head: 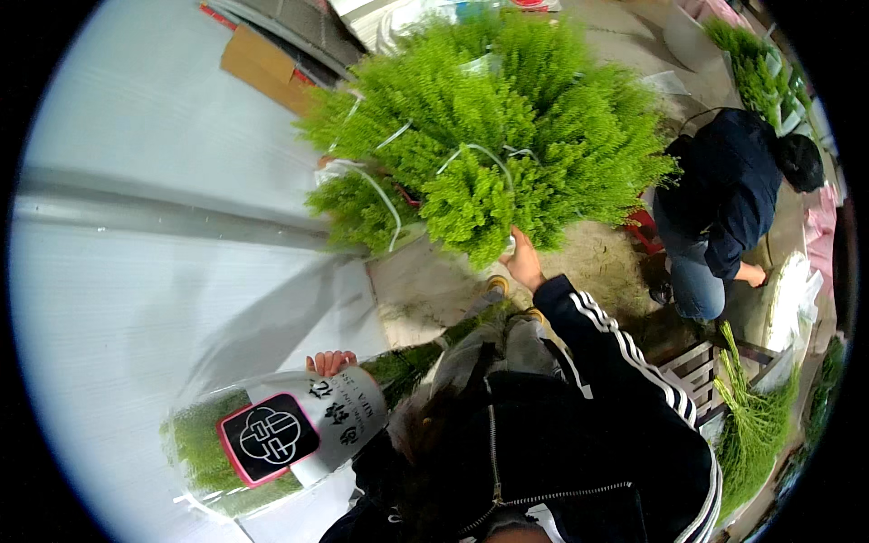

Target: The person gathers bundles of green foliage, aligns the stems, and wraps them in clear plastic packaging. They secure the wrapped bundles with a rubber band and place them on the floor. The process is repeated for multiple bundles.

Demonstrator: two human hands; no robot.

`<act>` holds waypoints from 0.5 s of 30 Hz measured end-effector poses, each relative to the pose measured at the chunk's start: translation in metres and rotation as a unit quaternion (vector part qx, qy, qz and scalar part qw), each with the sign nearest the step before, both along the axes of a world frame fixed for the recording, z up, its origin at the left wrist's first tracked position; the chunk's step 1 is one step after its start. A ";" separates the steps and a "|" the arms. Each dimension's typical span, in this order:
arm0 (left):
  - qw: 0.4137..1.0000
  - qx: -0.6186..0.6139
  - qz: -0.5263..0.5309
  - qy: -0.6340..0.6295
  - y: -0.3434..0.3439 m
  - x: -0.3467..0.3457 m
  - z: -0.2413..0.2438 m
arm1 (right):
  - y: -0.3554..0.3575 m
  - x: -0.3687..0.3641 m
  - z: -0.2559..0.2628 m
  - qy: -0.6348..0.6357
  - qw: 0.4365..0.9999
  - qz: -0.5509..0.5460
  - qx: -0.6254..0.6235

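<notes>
My right hand (523,260) reaches forward to the lower edge of a large mass of bunched green foliage (475,115); its fingertips are partly hidden by leaves and a small white piece. Clear sleeve rims show among the bunches. At the lower left, my left hand (332,362) curls its fingers over the edge of a printed clear plastic sleeve (339,407). This sleeve holds another bunch of green foliage (204,441), lying sideways against my side, with its stems running across my legs.
A co-worker (726,190) in dark clothing bends at the right. Near that person stand a slatted crate (696,366) and loose green stems (753,421). A pale wall panel (170,271) rises on the left, with cardboard (261,64) behind. A pale bin (699,37) stands at the upper right.
</notes>
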State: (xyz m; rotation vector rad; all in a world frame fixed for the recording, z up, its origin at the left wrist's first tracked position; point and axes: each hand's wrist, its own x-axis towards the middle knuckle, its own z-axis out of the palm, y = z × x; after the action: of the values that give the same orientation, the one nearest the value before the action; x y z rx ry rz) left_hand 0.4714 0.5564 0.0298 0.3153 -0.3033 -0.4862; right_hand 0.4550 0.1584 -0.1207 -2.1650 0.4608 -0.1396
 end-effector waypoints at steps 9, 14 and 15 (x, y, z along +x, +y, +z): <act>0.993 0.034 0.110 0.032 -0.016 0.028 0.002 | -0.150 -0.001 -0.143 0.108 0.956 -0.255 0.099; 0.976 0.069 0.187 0.082 -0.044 0.050 -0.002 | -0.214 -0.020 -0.137 -0.032 0.954 -0.100 -0.281; 0.968 0.095 0.209 0.099 -0.047 0.057 0.011 | -0.204 -0.024 -0.133 0.030 0.977 -0.153 -0.148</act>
State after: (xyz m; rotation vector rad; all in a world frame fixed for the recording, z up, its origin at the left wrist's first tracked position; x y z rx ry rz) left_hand 0.5285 0.5090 0.0406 0.5006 0.0085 -0.1262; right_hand 0.4311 -0.0456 -0.2540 -2.3786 0.8530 -0.3319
